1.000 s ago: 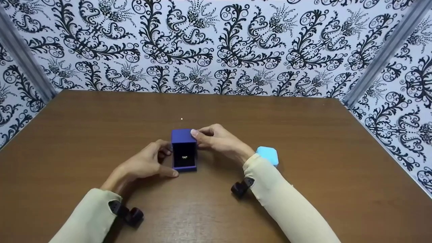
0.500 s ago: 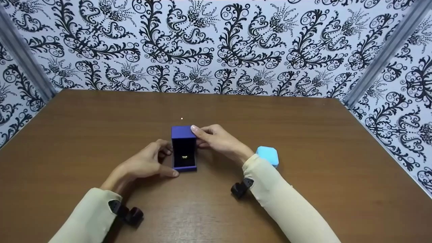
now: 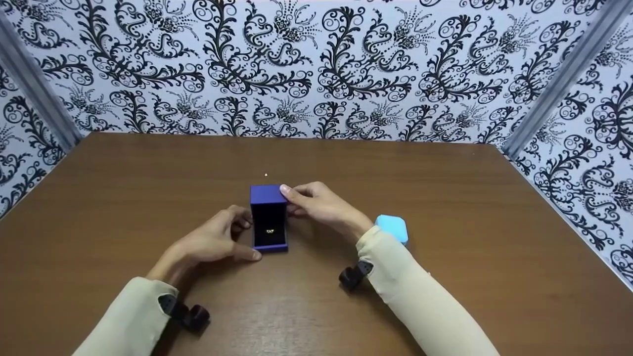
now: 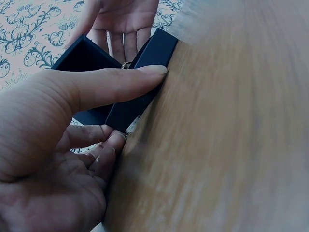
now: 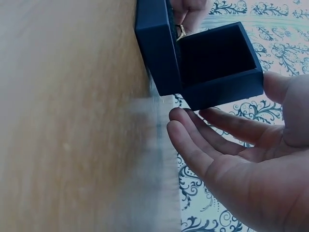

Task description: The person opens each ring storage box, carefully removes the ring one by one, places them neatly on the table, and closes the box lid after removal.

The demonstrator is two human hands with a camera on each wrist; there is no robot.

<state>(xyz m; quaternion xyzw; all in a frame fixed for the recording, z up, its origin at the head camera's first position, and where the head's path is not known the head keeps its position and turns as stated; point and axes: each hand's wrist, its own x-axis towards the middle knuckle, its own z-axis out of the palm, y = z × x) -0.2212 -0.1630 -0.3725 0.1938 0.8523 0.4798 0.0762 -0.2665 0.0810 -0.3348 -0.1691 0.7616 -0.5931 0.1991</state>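
A dark blue ring box [image 3: 268, 220] stands open on the brown table [image 3: 445, 207], its lid upright at the back. A gold ring [image 3: 270, 231] sits in the black lining. My left hand [image 3: 232, 238] grips the base, thumb along its left front edge [image 4: 120, 82] and fingers curled on the far side. My right hand [image 3: 299, 200] holds the lid, thumb tip on its top right corner and fingers [image 5: 212, 145] behind it. The right wrist view shows the ring [image 5: 180, 32] at the hinge side of the box [image 5: 159, 48].
A small light blue box [image 3: 393, 228] sits shut on the table just right of my right wrist. Patterned black-and-white walls [image 3: 316, 69] close in the table at the back and on both sides. Black camera mounts [image 3: 190, 314] hang from both wrists.
The right hand has tipped the lid a little further back, so the box stands slightly more open. The left hand has kept its hold on the base.
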